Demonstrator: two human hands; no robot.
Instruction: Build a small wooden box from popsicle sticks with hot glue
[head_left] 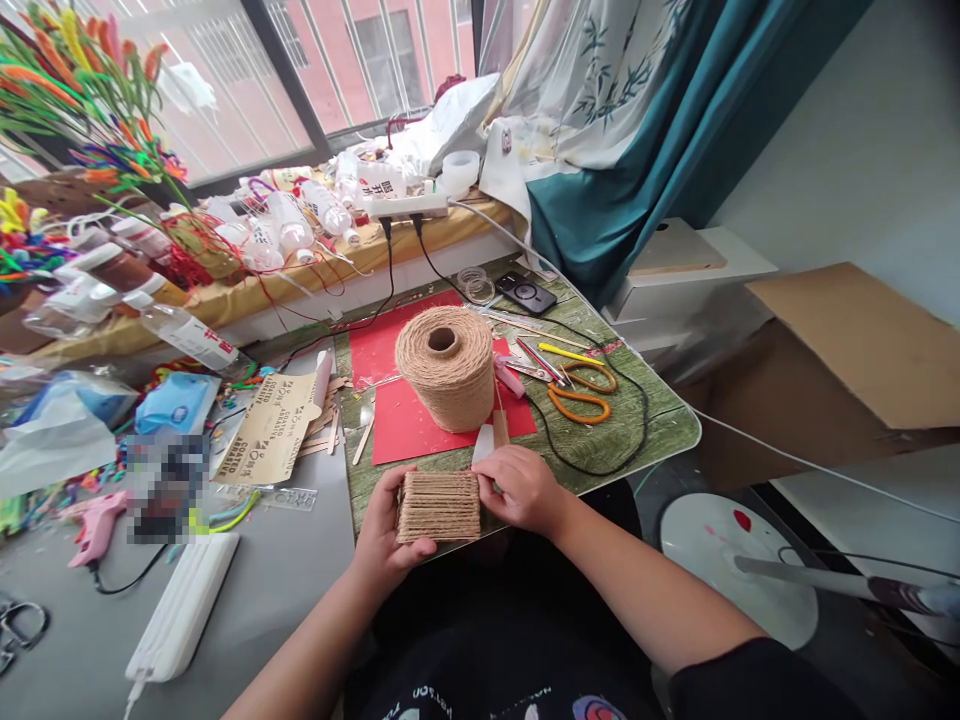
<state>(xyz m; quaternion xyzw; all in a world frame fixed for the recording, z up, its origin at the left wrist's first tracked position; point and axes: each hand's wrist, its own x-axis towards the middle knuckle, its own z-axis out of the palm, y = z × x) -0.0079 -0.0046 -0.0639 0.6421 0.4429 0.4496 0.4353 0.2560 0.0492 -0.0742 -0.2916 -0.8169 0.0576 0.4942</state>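
Note:
My left hand (386, 520) is closed around the left side of a small flat block wrapped in rows of jute twine (439, 507), thumb along its lower edge. At the block's right edge, my right hand (529, 490) has its thumb and fingertips pinched together; what lies between them is hidden. Just beyond the hands stands a large spool of jute twine (450, 370), upright with its hollow core facing up. Between the spool and my right hand are a white pointed piece (484, 446) and a tan strip (500, 428).
Red sheets (405, 428) lie under the spool. Orange-handled scissors (581, 405), a yellow pen (570, 353) and a phone (526, 294) are to the right. Sandpaper (266, 430), a pink glue gun (99, 528) and a power strip (184, 605) lie left. A black cable (600, 470) loops across the mat.

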